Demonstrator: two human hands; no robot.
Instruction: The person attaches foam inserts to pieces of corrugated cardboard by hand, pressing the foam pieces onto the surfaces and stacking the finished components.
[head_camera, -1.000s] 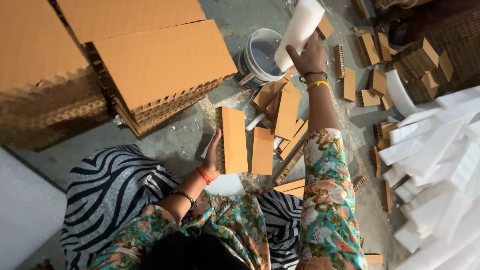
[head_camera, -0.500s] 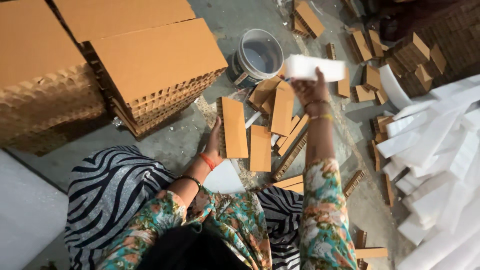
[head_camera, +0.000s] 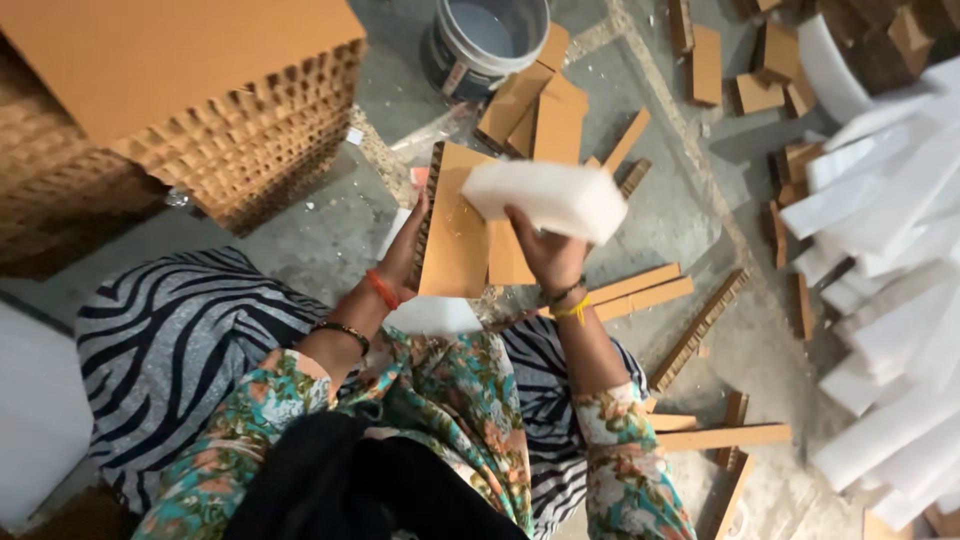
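On a grey concrete floor (head_camera: 330, 230) strewn with cardboard strips, a honeycomb stack (head_camera: 200, 90) fills the far left corner, a bucket (head_camera: 487, 40) stands at the far edge, and white foam strips (head_camera: 890, 280) pile along the right. The right hand (head_camera: 548, 255) grips a white foam block (head_camera: 545, 198) from below, held above the floor, its long axis running left to right, tipped slightly down at the right. The left hand (head_camera: 405, 258) clasps the left edge of a cardboard piece (head_camera: 455, 225) standing tilted, long axis pointing away.

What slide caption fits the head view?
Right hand holds a white foam block; left hand tilts a cardboard piece.
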